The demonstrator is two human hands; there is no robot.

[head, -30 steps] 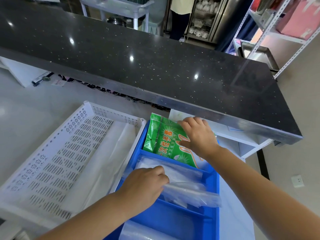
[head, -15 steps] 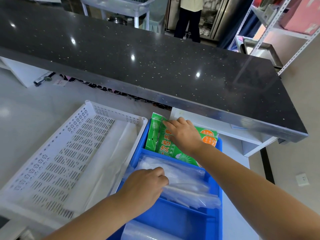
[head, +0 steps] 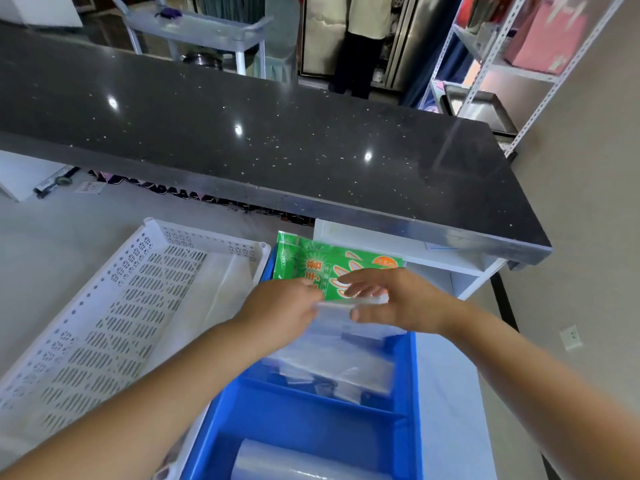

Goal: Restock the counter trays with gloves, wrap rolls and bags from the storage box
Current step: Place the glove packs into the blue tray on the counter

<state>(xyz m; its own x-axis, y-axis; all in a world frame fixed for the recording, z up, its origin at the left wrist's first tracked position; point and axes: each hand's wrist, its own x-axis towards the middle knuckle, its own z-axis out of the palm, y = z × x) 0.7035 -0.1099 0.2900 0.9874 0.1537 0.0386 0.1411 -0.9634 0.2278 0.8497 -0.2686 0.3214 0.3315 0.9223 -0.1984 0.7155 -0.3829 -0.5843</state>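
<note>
Both hands [head: 332,303] pinch clear bags [head: 339,362] at frame centre; gloves [head: 311,268], wrap roll [head: 277,462] stocked; white tray [head: 104,323] empty.

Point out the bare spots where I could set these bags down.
Free: most of the white perforated tray, and the black countertop beyond. Crowded: the blue bin, with green glove packs at the far end, clear bags mid-compartment, a wrap roll nearest.
</note>
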